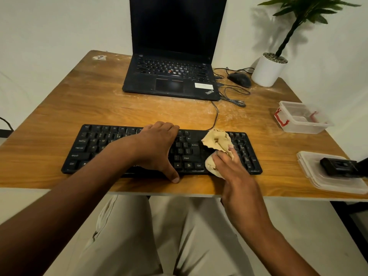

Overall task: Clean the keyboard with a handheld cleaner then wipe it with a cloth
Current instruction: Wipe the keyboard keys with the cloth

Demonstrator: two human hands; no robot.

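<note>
Your right hand (229,168) grips the one tan cloth (218,145), fingers (223,156) curled into its lower folds, and presses it on the right part of the keyboard (95,144), between the Enter block and the number pad. The single keyboard lies near the front edge of the desk (79,100), its long axis running left to right across you. From the cloth, nearly all the unwiped keys lie to the left, so the coming stroke probably travels along that axis toward your left hand (157,146).

That left hand rests flat on the middle keys, fingers relaxed and holding nothing, thumb touching the desk just in front of the keyboard, steadying it.

Count: one cloth, one keyboard, one black handheld cleaner (338,166) lying on a plastic lid (310,168) well to the right.
</note>
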